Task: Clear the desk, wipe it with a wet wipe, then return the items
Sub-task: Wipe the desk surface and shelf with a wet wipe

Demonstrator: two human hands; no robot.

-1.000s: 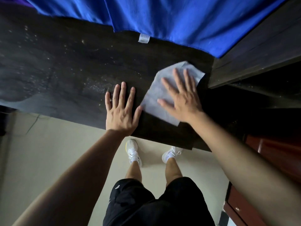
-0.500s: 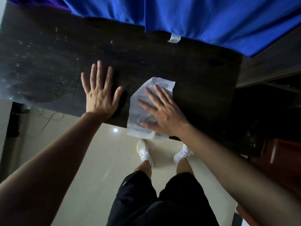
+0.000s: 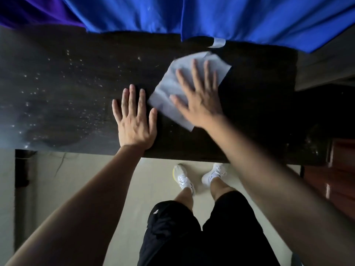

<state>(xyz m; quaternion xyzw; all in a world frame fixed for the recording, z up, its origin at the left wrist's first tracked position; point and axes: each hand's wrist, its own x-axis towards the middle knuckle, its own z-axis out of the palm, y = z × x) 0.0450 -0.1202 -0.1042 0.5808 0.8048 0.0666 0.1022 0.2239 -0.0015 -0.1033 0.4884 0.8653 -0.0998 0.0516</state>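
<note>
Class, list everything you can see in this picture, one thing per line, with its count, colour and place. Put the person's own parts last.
desk: one, dark brown, across the middle; pale specks on its left part
wet wipe: one, pale grey-white, flat on the desk
blue cloth: one, blue, hanging along the top
purple cloth: one, purple, top left corner
label: one, white, at the blue cloth's hem
floor: one, beige, below the desk
cabinet: one, reddish brown, far right
shoes: two, white, on the floor
shorts: one, black, bottom centre
left hand: one, flat on the desk, left of the wipe
right hand: one, fingers spread, pressing the wipe
</note>
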